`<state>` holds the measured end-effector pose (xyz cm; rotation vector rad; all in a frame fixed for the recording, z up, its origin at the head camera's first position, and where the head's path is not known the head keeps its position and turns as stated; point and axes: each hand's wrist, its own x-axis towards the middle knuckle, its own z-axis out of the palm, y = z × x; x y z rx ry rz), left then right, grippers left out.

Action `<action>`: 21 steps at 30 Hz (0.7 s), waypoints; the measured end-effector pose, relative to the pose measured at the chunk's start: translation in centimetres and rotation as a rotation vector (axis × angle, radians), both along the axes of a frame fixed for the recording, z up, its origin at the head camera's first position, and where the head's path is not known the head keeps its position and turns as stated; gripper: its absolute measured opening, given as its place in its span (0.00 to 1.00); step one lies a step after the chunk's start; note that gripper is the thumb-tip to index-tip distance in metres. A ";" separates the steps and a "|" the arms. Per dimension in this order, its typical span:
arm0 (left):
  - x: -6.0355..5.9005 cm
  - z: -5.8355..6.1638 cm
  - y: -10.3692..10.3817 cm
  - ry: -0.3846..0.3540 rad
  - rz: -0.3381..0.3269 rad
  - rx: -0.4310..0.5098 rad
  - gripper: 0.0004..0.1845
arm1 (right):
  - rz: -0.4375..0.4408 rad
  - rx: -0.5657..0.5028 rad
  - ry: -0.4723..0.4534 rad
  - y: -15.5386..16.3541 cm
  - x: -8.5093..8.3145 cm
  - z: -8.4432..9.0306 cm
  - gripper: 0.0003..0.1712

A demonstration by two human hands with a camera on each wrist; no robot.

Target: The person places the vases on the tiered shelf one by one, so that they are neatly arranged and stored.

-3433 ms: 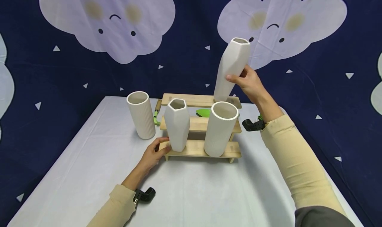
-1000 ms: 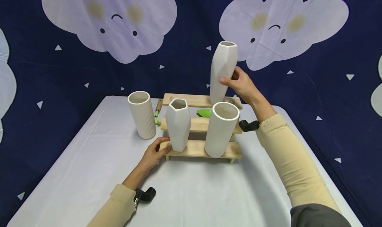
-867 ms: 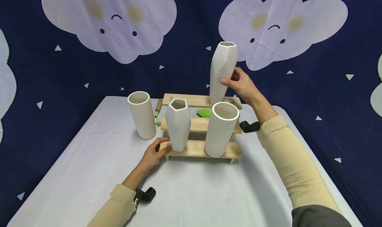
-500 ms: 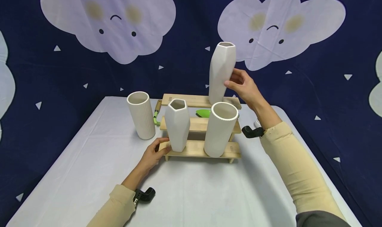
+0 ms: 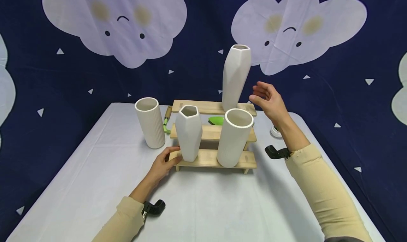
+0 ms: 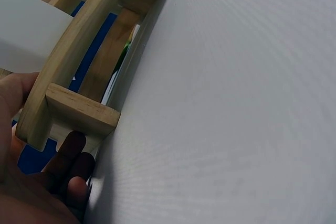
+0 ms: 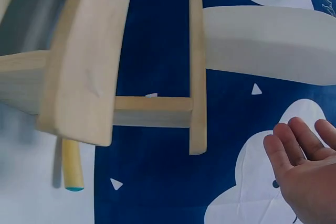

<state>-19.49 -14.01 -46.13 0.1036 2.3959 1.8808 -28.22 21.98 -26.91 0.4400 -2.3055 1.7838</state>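
The right hand (image 5: pixel 268 100) has just let go of the tall faceted white vase (image 5: pixel 236 77); half a second ago its fingers were wrapped round the vase's middle, and now it hangs just to the right of it, palm open, fingers straight and relaxed, holding nothing; the vase now stands on its own on the top step of the wooden tiered stand (image 5: pixel 212 132), at the right end, so the placing looks finished and the hand appears to be coming away. The left hand (image 5: pixel 165 164) has not moved; its grip is a light one, thumb and curled fingers round the front left corner of the stand's lowest step, steadying it on the bench (image 5: pixel 105 185).

The vase is matt white ceramic, slim, with twisted flat facets and a hexagonal mouth; a shorter faceted vase (image 5: pixel 188 133) and a ribbed white cylinder vase (image 5: pixel 234 137) stand on the lowest step; a second ribbed cylinder vase (image 5: pixel 150 122) stands on the bench to the left; the stand is pale, smooth, unpainted wood; a green trowel (image 5: pixel 217 120) lies behind it; the bench is covered in plain white cloth.
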 end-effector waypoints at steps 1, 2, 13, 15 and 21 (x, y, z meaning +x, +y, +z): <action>0.0 0.0 0.0 0.000 0.000 -0.003 0.23 | -0.002 -0.003 0.007 0.1 0.2 -0.2 0.36; 0.0 0.0 0.0 0.000 0.000 -0.002 0.23 | -0.003 -0.007 0.014 0.2 0.4 -0.4 0.36; 0.3 0.6 0.0 -0.007 -0.003 0.012 0.23 | -0.015 -0.024 0.080 1.5 2.7 -2.8 0.33; 0.3 0.7 0.0 -0.006 -0.003 0.013 0.23 | -0.025 -0.010 0.076 1.8 3.2 -3.4 0.33; 0.2 0.3 -0.1 -0.006 -0.004 0.011 0.23 | -0.046 0.029 0.074 2.2 4.5 -5.0 0.33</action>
